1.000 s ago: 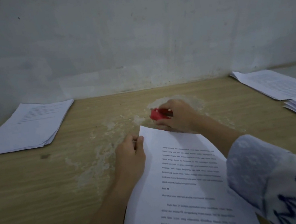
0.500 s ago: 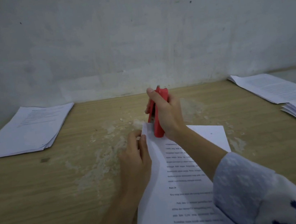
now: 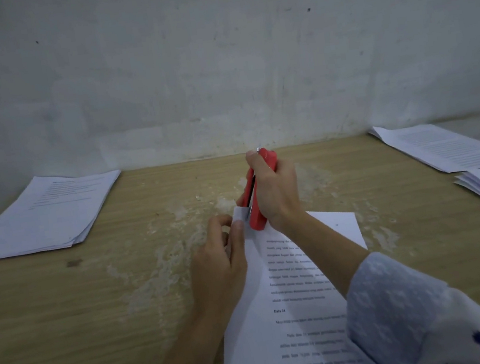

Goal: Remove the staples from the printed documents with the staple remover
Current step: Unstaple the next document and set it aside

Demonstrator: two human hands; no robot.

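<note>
Right hand (image 3: pixel 275 191) grips red staple remover (image 3: pixel 256 214), its jaws hidden; left hand (image 3: pixel 217 264) pinches document (image 3: pixel 304 310) corner.

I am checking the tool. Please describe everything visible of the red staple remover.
The red staple remover looks like glossy plastic with a metal strip inside. It stands nearly upright, its lower end on the top left corner of the printed document. The right hand grips it; the left hand pinches the paper beside it.

A worn wooden table (image 3: pixel 66 311) with pale scuffed patches meets a stained whitish wall (image 3: pixel 187 66).
</note>
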